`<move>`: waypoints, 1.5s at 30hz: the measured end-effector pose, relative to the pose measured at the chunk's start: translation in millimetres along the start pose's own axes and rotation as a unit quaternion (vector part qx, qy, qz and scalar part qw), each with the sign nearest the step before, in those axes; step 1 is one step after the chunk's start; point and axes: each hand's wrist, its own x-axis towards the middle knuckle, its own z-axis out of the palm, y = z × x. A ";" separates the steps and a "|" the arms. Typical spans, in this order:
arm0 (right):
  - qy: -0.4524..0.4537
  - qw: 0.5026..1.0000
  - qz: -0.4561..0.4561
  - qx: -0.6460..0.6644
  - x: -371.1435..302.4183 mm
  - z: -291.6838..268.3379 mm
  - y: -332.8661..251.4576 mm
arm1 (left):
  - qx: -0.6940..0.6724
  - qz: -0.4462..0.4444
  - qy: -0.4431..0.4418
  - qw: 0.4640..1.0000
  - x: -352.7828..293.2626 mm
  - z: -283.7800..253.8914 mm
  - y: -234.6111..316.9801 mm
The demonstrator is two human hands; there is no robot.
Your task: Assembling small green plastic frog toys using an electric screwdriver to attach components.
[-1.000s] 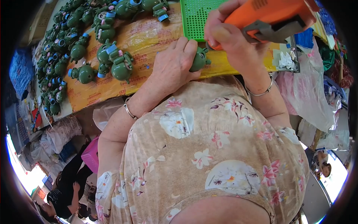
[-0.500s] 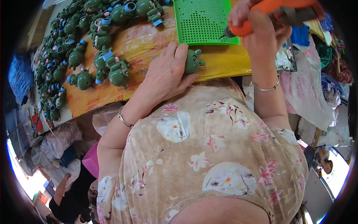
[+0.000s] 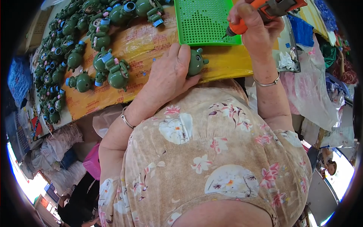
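Note:
My left hand [image 3: 171, 72] is closed around a green plastic toy figure [image 3: 196, 62], pressing it down at the table's near edge; only its round, eared end shows past my fingers. In my right hand [image 3: 258, 32] is an orange electric screwdriver [image 3: 261, 15], held over the near right corner of a bright green perforated tray [image 3: 206, 42]. The driver's dark tip points down and left, among small dark bits in the tray. Whether the tip touches one of them I cannot tell.
Many similar green toy figures with blue parts [image 3: 77, 60] are heaped at the left and back of the table. Yellow-brown plastic sheeting [image 3: 140, 38] covers the tabletop. White scraps [image 3: 288, 60] and plastic bags [image 3: 310, 87] lie at the right. Another person [image 3: 77, 204] is at the lower left.
My right hand has shifted slightly left and up with the screwdriver, its tip staying over the tray's near corner. My left hand keeps the toy in place. The person at lower left has moved.

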 end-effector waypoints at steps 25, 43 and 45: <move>-0.122 0.971 0.131 0.162 -33.3 30.4 -69.9 | 0.021 -0.015 0.044 0.999 -3.8 12.2 -5.0; -0.423 0.513 0.699 0.264 55.5 -10.7 -2.9 | 0.013 0.013 0.032 0.999 -5.3 15.4 -10.2; -0.513 0.694 0.504 0.032 -70.7 -46.6 24.2 | 0.005 0.010 0.031 0.999 -5.8 11.2 -8.6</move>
